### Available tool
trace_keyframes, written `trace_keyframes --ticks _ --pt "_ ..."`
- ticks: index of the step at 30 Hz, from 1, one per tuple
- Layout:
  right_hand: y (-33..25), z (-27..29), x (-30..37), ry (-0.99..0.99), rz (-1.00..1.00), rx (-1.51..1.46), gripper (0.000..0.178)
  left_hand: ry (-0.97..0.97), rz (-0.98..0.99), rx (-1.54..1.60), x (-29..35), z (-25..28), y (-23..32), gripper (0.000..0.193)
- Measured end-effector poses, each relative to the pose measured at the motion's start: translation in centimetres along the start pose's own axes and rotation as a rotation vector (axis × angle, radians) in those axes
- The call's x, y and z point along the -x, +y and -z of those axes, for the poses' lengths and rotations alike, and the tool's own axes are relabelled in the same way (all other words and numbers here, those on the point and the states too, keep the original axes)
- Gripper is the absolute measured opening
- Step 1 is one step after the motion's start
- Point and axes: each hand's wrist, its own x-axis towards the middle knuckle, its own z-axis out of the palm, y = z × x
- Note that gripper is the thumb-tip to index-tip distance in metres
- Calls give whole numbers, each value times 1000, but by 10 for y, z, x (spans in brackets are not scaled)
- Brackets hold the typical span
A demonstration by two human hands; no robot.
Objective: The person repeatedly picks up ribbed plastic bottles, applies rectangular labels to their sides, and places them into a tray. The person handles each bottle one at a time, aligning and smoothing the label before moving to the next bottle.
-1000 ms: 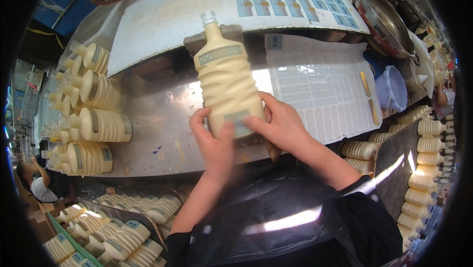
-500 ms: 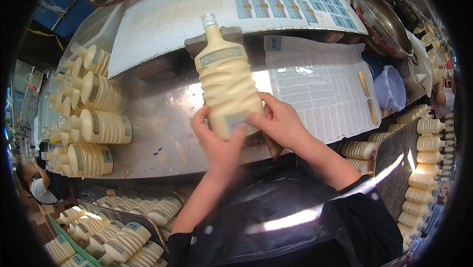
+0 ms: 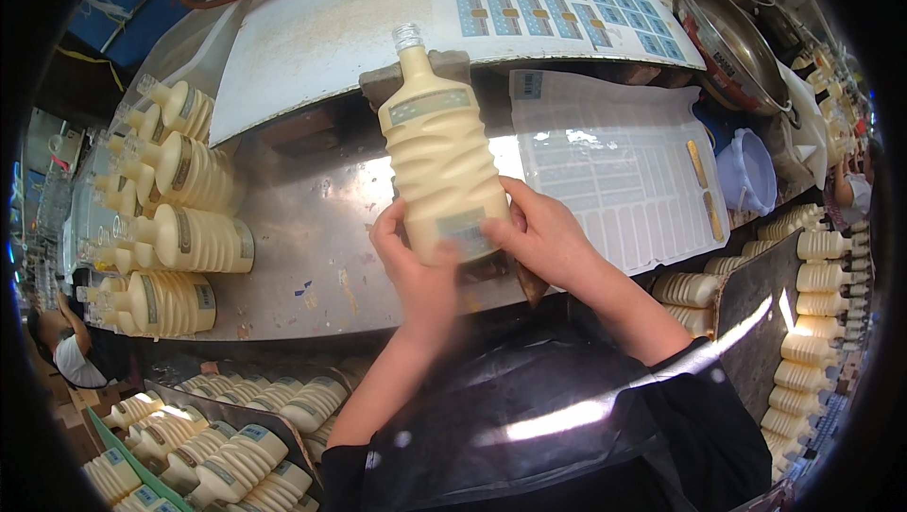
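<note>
One ribbed cream bottle (image 3: 439,153) lies label-up over the middle of the steel worktop (image 3: 293,219), its clear neck toward the worktop's far side. The left hand (image 3: 416,276), partly blurred, holds the lower left flank and the right hand (image 3: 543,233) the lower right, thumbs at the lower label (image 3: 463,223), apparently steadying the base. A grey-brown block (image 3: 380,84) behind the neck probably stops rolling. At the worktop's right, a translucent label-backing sheet (image 3: 605,167) is presumably kept handy; stacked bottles (image 3: 194,177) fill its left end, bases inward, likely for compactness.
</note>
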Motion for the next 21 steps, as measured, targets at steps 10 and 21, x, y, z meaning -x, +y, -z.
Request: trace_keyframes --ticks 10,21 --pt "-11 6 6 -46 -12 46 65 -25 19 76 1 1 -4 63" --pt "5 2 1 -32 38 3 66 -5 49 133 0 0 1 64"
